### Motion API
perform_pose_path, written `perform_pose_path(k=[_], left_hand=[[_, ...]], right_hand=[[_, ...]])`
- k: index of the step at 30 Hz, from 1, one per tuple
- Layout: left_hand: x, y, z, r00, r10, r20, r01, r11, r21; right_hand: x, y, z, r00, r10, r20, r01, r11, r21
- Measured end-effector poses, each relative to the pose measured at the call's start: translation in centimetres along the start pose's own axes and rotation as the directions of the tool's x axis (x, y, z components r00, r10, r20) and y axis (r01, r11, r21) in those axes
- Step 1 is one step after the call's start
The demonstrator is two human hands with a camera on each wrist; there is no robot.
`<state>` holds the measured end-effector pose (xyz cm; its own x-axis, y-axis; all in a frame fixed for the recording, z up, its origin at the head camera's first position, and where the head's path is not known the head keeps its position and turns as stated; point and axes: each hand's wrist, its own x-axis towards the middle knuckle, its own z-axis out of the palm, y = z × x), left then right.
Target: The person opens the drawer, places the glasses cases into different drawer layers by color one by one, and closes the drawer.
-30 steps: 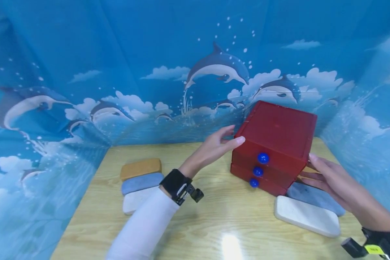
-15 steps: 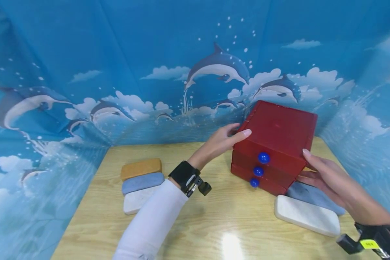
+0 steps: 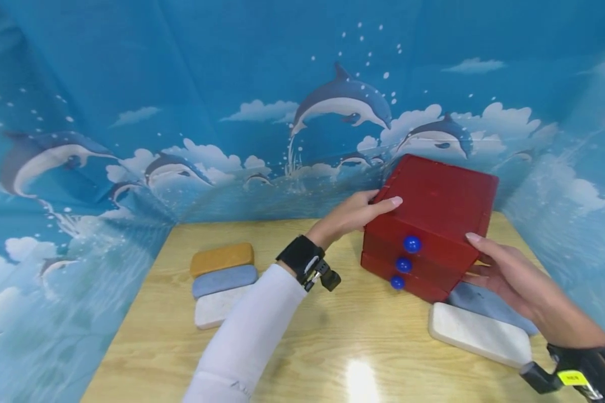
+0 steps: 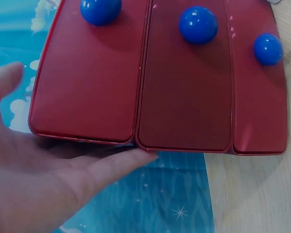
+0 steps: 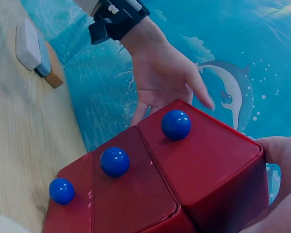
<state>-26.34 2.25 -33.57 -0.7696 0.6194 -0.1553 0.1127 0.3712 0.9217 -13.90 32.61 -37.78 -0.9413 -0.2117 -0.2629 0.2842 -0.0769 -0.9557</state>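
Observation:
A red three-drawer box (image 3: 436, 196) stands at the back right of the table, its drawers closed. Each drawer front has a round blue knob (image 3: 412, 244). My left hand (image 3: 350, 215) is at the box's left side, thumb at the top edge and fingers stretched along the side wall. On the other side, my right hand (image 3: 514, 274) has its thumb at the upper front corner, with the fingers lower down, partly hidden. The left wrist view shows the left palm (image 4: 43, 179) spread beside the drawer fronts.
Orange (image 3: 222, 258), blue-grey (image 3: 225, 281) and white (image 3: 217, 308) rounded blocks lie in a row at the left. Beneath my right hand lie another blue-grey block (image 3: 489, 305) and a white block (image 3: 479, 334). A dolphin-print curtain (image 3: 262, 140) borders the table.
My left hand has moved right and slightly up, bringing its thumb onto the box's top edge. My right thumb has shifted from the side to the upper front corner. The box stays put.

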Motion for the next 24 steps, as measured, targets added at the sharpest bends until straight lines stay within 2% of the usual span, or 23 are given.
perform_pose_path(k=[8, 12, 17, 20, 24], left_hand=[[0.8, 0.6, 0.4, 0.998, -0.008, 0.055, 0.012, 0.997, -0.071], [1.2, 0.4, 0.2, 0.993, -0.086, 0.084, 0.093, 0.992, -0.089], [1.7, 0.1, -0.2, 0.975, -0.183, 0.124, 0.201, 0.968, -0.152], [1.8, 0.1, -0.3, 0.97, -0.196, 0.147, 0.22, 0.96, -0.172], [1.8, 0.0, -0.3, 0.969, -0.202, 0.145, 0.226, 0.959, -0.171]], right_hand=[[0.1, 0.1, 0.5, 1.0, -0.025, 0.011, 0.026, 0.998, -0.049], [0.2, 0.4, 0.9, 0.999, -0.034, 0.022, 0.036, 0.994, -0.102], [0.4, 0.4, 1.2, 1.0, -0.027, 0.008, 0.028, 0.989, -0.146], [0.4, 0.3, 1.3, 0.999, -0.034, 0.008, 0.035, 0.988, -0.152], [0.4, 0.2, 1.3, 0.999, -0.035, 0.006, 0.035, 0.987, -0.154]])
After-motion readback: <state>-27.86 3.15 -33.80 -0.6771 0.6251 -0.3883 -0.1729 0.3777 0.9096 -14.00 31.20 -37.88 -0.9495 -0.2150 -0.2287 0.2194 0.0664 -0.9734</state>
